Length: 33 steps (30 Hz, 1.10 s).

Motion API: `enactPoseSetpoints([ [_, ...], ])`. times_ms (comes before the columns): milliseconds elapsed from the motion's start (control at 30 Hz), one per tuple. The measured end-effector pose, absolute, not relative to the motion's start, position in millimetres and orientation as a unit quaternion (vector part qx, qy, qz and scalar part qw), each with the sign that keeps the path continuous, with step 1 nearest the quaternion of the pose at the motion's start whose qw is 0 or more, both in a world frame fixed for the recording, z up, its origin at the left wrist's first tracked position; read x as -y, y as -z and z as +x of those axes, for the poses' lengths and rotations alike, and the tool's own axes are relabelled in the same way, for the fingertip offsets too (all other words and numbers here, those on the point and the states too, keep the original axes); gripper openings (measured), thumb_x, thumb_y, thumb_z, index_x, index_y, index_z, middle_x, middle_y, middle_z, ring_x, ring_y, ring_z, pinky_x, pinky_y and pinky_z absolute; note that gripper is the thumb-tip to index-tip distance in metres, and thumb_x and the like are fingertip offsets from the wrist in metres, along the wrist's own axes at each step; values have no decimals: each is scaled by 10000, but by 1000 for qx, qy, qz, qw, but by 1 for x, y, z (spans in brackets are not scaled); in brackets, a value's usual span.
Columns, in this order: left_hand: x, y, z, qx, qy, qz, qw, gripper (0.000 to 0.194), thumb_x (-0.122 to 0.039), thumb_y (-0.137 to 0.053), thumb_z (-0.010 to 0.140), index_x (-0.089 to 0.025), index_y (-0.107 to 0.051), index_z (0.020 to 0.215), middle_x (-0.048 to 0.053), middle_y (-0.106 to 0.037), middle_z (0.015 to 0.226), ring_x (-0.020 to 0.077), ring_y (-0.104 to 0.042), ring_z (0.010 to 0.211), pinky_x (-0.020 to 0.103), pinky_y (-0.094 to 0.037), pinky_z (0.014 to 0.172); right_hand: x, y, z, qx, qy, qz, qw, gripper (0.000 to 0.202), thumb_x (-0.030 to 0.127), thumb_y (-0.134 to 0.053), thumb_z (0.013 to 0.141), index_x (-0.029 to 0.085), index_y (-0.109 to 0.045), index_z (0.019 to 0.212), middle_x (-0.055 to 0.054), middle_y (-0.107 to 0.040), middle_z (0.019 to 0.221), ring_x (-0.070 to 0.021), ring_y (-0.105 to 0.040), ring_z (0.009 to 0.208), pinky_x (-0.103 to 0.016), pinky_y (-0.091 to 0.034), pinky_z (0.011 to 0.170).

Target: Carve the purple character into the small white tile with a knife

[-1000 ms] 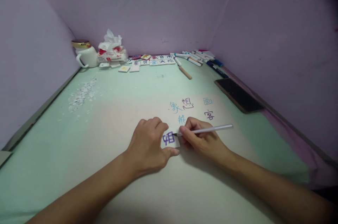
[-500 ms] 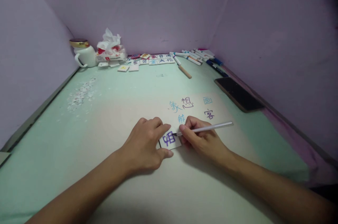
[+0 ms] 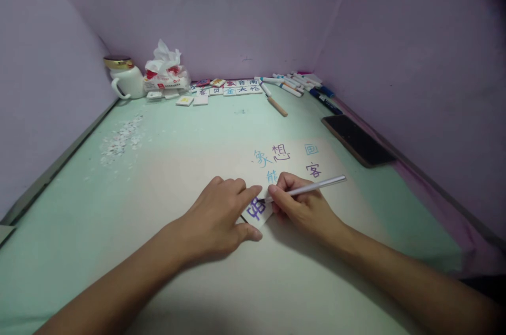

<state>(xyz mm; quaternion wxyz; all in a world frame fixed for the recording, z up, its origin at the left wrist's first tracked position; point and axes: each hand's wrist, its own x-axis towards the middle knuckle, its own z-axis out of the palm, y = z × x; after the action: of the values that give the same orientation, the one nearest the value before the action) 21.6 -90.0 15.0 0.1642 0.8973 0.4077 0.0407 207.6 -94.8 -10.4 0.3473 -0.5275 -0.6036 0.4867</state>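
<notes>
A small white square tile (image 3: 261, 219) with thick purple character strokes lies on the pale sheet before me. My left hand (image 3: 225, 214) grips it from the left, index finger along its far edge and thumb at its near corner. Pinched in my right hand (image 3: 302, 203) is a slim silver craft knife (image 3: 322, 184), its dark tip touching or just over the purple strokes. My right fingers rest close to the tile's right side. Fingers and tip cover part of the marking. Blue and purple characters (image 3: 280, 153) stand on the sheet just beyond my hands.
At the back stand a white mug (image 3: 132, 84), a tissue pack (image 3: 166, 79) and rows of marked tiles (image 3: 229, 91). Several markers (image 3: 290, 89), a tan wooden stick (image 3: 277, 106) and a phone (image 3: 358, 140) lie to the right. White scraps (image 3: 120, 140) are scattered left. Purple walls surround the table.
The tile has turned on the sheet, so its purple marking now sits more slanted. My left hand has shifted slightly right with it. The knife tip stays at nearly the same spot.
</notes>
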Motion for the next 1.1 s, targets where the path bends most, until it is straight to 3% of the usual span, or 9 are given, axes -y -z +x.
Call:
enactPoseSetpoints([
  [267,91,-12,26,-465,-47,867,172,475,-456,-728,698,-214,-585,1081,24,-585,819,221,-528,759,365,-388,726,96,9,204,588,-489,-544,344,305,362,-527,859,208,-444,610,44,-543,495,-107,-478,467,-233,-369,481],
  [533,98,-6,34,-504,-86,847,147,371,-485,-719,685,-175,-582,838,34,-589,749,234,-540,749,378,-400,720,97,6,201,570,-491,-563,342,305,357,-521,853,212,-434,599,46,-534,468,-111,-482,451,-237,-373,474],
  [767,96,-17,26,-469,-53,856,210,274,-248,-632,783,-207,-571,1047,30,-578,815,223,-526,784,364,-406,719,96,12,202,566,-489,-554,366,333,435,-559,837,209,-457,614,34,-549,492,-112,-477,442,-236,-348,443],
  [1100,94,-9,26,-478,-68,853,199,291,-305,-652,774,-203,-579,1037,21,-580,791,214,-525,743,345,-391,691,96,9,205,545,-546,-532,350,324,384,-553,853,205,-437,609,35,-568,481,-83,-438,384,-210,-310,396],
])
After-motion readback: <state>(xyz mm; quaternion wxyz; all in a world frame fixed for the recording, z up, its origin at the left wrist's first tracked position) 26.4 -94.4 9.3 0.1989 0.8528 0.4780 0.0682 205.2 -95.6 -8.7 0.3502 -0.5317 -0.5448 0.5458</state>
